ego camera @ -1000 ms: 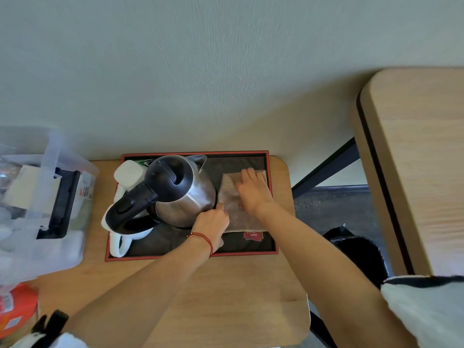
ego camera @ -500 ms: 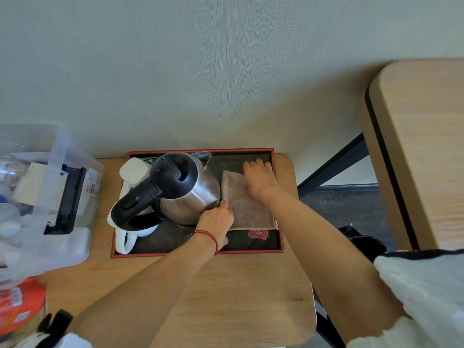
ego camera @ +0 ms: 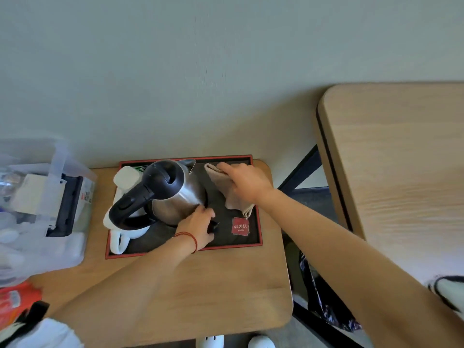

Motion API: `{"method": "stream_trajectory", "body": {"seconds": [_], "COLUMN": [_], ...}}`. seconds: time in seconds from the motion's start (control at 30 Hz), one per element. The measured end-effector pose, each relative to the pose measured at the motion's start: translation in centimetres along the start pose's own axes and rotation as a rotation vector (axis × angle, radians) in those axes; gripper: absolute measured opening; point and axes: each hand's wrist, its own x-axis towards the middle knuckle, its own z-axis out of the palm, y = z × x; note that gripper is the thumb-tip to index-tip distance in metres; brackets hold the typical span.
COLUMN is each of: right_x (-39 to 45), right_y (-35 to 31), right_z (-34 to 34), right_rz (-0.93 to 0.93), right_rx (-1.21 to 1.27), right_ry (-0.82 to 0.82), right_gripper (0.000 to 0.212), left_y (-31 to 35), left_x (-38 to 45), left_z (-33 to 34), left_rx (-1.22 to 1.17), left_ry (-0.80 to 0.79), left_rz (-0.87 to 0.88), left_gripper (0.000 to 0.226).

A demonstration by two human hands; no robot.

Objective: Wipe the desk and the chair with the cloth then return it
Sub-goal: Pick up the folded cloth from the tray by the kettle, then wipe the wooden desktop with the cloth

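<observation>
A beige cloth (ego camera: 232,199) hangs bunched from my right hand (ego camera: 247,182), lifted off the right part of a black tray with a red rim (ego camera: 258,229). My left hand (ego camera: 198,226) rests on the tray against the base of a steel kettle (ego camera: 173,194) with a black handle; its fingers curl near a small black object. The tray sits on a small wooden table (ego camera: 200,292). A larger wooden desk (ego camera: 401,159) stands to the right.
White cups (ego camera: 120,237) stand on the tray left of the kettle. A clear plastic box (ego camera: 37,204) fills the table's left end, with an orange packet (ego camera: 15,302) below it. A dark bag (ego camera: 324,297) and black frame lie between table and desk. The wall is close behind.
The cloth lay flat on the tray under my right hand; now my right hand has gathered it and lifted it off the tray. My left hand stayed by the kettle.
</observation>
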Motion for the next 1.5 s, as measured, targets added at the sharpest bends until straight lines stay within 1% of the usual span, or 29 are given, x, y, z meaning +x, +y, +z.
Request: {"method": "stream_trajectory", "body": {"seconds": [0.07,0.13,0.2,0.27,0.3,0.37,0.43,0.5,0.6,0.67,0.8,0.87,0.93,1.03,1.17,1.3,1.37,1.4,1.5], "right_x": [-1.0,-3.0,-6.4,-11.2,-14.0,-19.8,-26.0,-32.2,-40.6,-44.8,-53.4,-57.2,-60.9,-65.9,-71.2,-74.9,-76.1,-76.5,-76.9], "right_y": [-1.2,-2.5,-4.0,-5.5,-6.1,-6.9,-6.8,-5.7,-2.9,-0.7,5.9,9.7,13.6,19.0,26.2,33.8,37.6,39.6,45.5], "right_z": [-3.1,-6.9,-11.2,-15.9,-18.1,-22.3,-25.3,-27.3,-28.2,-28.5,-28.6,-28.7,-28.7,-28.4,-27.2,-25.3,-24.6,-24.5,-23.9], "right_rz": [0.033,0.06,0.096,0.171,0.213,0.301,0.404,0.498,0.624,0.683,0.783,0.811,0.827,0.859,0.939,0.944,0.915,0.904,0.873], "right_rx": [0.063,0.09,0.184,0.336,0.402,0.507,0.585,0.598,0.62,0.62,0.595,0.578,0.565,0.549,0.47,0.461,0.497,0.51,0.526], "right_ry": [0.015,0.068,0.152,0.241,0.288,0.408,0.547,0.658,0.776,0.826,0.908,0.926,0.911,0.874,0.774,0.702,0.675,0.658,0.615], "right_gripper": [0.06,0.059,0.046,0.031,0.025,0.02,0.018,0.02,0.025,0.025,0.019,0.015,0.012,0.015,0.013,0.01,0.006,0.008,0.004], "left_y": [0.8,2.0,3.7,5.8,7.1,10.2,13.7,17.7,25.0,30.0,42.2,48.0,53.5,60.8,68.5,74.9,78.1,79.7,84.2], "left_x": [-1.7,-4.0,-7.0,-10.4,-12.2,-15.3,-18.1,-20.1,-22.2,-23.1,-23.8,-23.8,-23.9,-24.1,-23.9,-21.2,-19.2,-18.2,-14.5], "left_z": [-2.8,-7.0,-11.9,-16.6,-18.6,-21.5,-22.8,-22.7,-20.6,-18.7,-13.8,-11.4,-8.7,-4.8,0.8,5.8,7.8,8.7,11.7], "left_rx": [-0.305,-0.451,-0.584,-0.677,-0.696,-0.71,-0.685,-0.613,-0.563,-0.57,-0.554,-0.556,-0.553,-0.581,-0.545,-0.348,-0.316,-0.302,-0.209], "left_ry": [0.118,0.248,0.33,0.362,0.345,0.248,0.123,0.059,-0.035,-0.084,-0.217,-0.242,-0.242,-0.238,-0.227,-0.181,-0.184,-0.182,-0.143], "left_rz": [-0.02,0.002,0.012,0.049,0.083,0.169,0.25,0.338,0.426,0.449,0.492,0.488,0.471,0.43,0.382,0.464,0.484,0.494,0.559], "left_gripper": [0.056,0.062,0.069,0.074,0.072,0.052,0.026,0.017,0.008,0.008,0.01,0.012,0.014,0.017,0.017,0.018,0.022,0.024,0.033]}}
